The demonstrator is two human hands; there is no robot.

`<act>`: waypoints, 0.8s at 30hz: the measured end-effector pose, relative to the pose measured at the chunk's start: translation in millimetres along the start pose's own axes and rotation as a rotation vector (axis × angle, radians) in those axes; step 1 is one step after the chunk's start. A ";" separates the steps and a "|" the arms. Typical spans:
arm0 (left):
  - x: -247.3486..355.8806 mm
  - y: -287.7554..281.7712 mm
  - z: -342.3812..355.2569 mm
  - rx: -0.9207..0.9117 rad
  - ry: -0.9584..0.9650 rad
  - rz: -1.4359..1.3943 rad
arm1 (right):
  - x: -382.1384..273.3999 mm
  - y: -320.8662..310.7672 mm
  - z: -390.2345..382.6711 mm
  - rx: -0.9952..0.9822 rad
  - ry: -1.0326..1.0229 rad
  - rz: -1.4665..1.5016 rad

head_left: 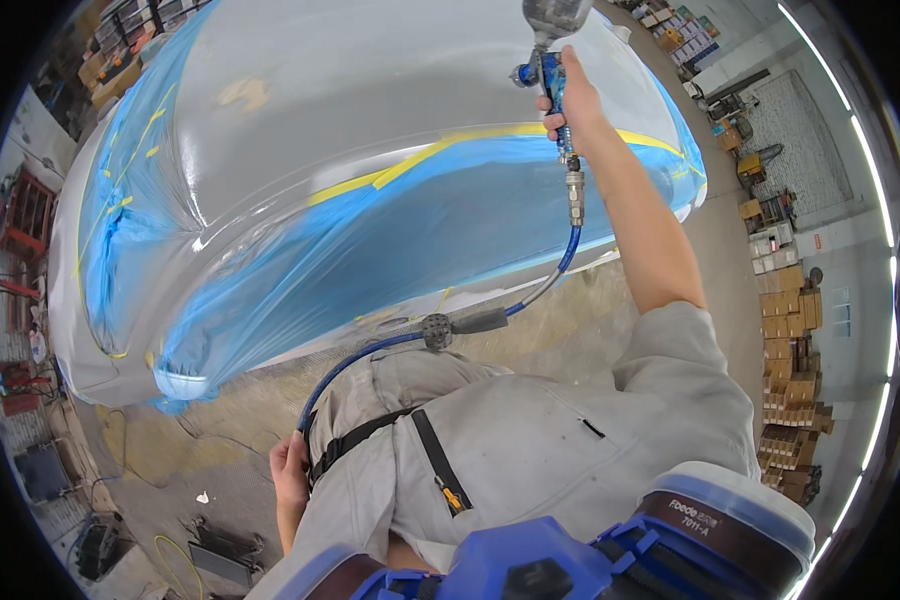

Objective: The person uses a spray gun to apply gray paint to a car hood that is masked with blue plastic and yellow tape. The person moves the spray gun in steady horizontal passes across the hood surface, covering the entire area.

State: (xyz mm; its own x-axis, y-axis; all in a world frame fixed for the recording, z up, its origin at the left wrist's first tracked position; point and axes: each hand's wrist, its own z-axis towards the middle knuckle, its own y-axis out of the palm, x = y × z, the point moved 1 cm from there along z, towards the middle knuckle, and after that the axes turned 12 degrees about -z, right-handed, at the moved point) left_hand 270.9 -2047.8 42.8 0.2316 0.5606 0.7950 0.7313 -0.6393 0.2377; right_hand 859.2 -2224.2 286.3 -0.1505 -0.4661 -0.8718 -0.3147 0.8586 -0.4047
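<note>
My right hand (578, 102), arm stretched out over the car, is wrapped round the handle of a blue spray gun (552, 72) with a grey cup (557, 18) on top. From the gun's metal coupling a blue air hose (368, 348) curves past my waist to my left hand (290, 468), whose fingers are closed on it beside my hip. Beneath the gun lies the grey-primed car body (310, 75), edged with yellow tape (400, 165). Blue masking film (400, 240) covers the side below the tape. The gun's nozzle faces left; no spray mist is visible.
A dark round fitting (437, 331) sits on the hose before my waist. Below me is a blue respirator (530, 560) with side filters. Cardboard boxes (792, 330) line the right wall; a red rack (28, 215) stands left. Cables and a dark panel (220, 563) lie on the floor.
</note>
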 end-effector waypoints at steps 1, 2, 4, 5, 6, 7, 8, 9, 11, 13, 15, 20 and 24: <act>3.6 2.9 0.6 -0.012 -0.015 0.004 | 3.0 -7.5 2.8 0.018 -0.006 0.016; 6.9 5.4 1.3 -0.024 -0.011 0.015 | 5.5 -14.6 5.9 0.028 -0.025 0.030; 12.0 9.3 2.8 -0.043 0.001 0.030 | 10.6 -26.3 12.4 0.078 -0.017 0.027; 12.3 12.0 4.0 -0.051 -0.002 0.018 | 12.0 -30.7 16.5 0.092 -0.008 0.020; 11.7 15.0 4.5 -0.055 0.000 0.003 | 12.5 -33.7 20.6 0.102 -0.008 0.010; 10.6 17.6 4.6 -0.057 0.003 -0.014 | 12.8 -34.0 24.4 0.126 -0.008 -0.013; 9.1 20.1 4.3 -0.046 0.008 0.001 | 13.1 -30.4 28.7 0.192 -0.036 -0.074; 7.3 22.0 3.9 -0.035 0.011 0.016 | 12.6 -25.5 32.0 0.258 -0.063 -0.136; 4.2 21.7 1.1 -0.007 0.022 0.034 | 11.1 -11.8 34.6 0.308 -0.087 -0.164; 1.4 16.3 -2.2 0.027 0.040 0.041 | 3.3 8.4 34.9 0.125 -0.031 -0.031; -2.7 5.3 -6.8 0.101 0.049 -0.030 | -3.3 36.9 30.0 -0.009 -0.030 0.065; -20.7 -26.8 -31.1 0.268 0.140 -0.143 | -28.5 112.7 11.9 -0.277 -0.034 0.109; -44.1 -38.6 -51.6 0.400 0.198 -0.222 | -47.1 170.8 -7.7 -0.399 -0.072 0.093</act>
State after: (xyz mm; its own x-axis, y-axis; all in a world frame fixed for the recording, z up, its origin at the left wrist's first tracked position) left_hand 199.3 -2075.0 27.4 -0.0549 0.5250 0.8493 0.9469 -0.2425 0.2111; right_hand 805.3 -2057.2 260.3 -0.1344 -0.3620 -0.9224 -0.6438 0.7396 -0.1964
